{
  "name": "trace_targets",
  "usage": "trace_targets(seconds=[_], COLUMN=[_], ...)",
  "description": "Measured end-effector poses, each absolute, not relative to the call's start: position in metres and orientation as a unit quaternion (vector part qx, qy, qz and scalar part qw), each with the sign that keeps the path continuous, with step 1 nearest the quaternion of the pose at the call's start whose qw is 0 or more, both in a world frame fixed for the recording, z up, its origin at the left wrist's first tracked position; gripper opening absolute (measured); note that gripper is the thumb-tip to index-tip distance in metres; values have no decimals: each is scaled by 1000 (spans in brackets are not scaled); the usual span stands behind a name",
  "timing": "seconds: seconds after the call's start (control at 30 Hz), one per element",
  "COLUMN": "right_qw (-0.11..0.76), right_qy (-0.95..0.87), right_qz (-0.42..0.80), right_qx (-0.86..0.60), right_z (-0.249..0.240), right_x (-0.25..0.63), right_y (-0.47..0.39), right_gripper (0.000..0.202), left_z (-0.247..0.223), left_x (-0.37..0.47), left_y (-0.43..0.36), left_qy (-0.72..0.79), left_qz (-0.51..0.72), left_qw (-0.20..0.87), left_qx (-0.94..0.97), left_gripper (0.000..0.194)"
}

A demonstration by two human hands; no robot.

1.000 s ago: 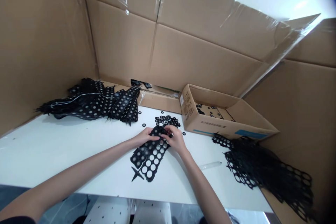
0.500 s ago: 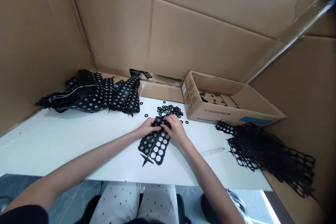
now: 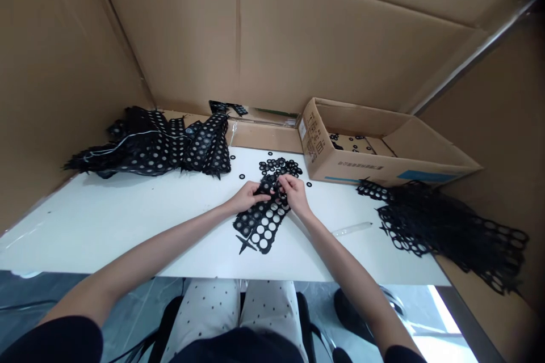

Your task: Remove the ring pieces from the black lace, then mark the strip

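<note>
A black perforated sheet (image 3: pixel 264 221) lies on the white table, its right columns showing open round holes and its left columns darker discs. My left hand (image 3: pixel 249 197) pinches the sheet's upper left edge between thumb and fingers. At the sheet's upper right, my right hand (image 3: pixel 293 191) has its fingertips pressed together on a small black piece too small to make out. Just beyond the hands is a pile of small black rings (image 3: pixel 279 167), partly hidden by the fingers.
Stacked black dotted sheets (image 3: pixel 157 147) lie at the back left. An open cardboard box (image 3: pixel 361 169) holding some rings stands at the back right. Punched black sheets (image 3: pixel 451 232) lie at the right, near a clear pen (image 3: pixel 352 229). Cardboard walls (image 3: pixel 340 28) surround the table.
The view has shifted somewhat. My right hand's fingers have drawn together and lifted slightly at the sheet's upper edge, while my left hand keeps its hold.
</note>
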State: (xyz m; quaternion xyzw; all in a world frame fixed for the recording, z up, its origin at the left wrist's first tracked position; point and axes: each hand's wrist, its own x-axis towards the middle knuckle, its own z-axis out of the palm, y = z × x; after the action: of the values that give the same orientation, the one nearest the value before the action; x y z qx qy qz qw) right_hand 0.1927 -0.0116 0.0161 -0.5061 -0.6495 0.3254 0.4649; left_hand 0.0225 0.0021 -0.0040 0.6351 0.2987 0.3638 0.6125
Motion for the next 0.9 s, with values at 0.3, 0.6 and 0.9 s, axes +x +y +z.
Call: trace_targets(seconds=[0.3,0.6,0.9], right_qw=[580,622,503], right_qy=[-500,-497,-593], right_qz=[358,209,243], right_qx=[-535,-568,-580], right_z=[11,21,-6], right_x=[177,216,216], right_y=[-14,6,16], right_gripper=[40,46,42], left_z=[-3,-3,-5], left_x=[23,16,19], left_y=[3,0,-1], left_qy=[267,228,239], left_qz=[327,283,306], left_qw=[719,766,771], left_qx=[552,530,504], left_gripper=[33,30,35])
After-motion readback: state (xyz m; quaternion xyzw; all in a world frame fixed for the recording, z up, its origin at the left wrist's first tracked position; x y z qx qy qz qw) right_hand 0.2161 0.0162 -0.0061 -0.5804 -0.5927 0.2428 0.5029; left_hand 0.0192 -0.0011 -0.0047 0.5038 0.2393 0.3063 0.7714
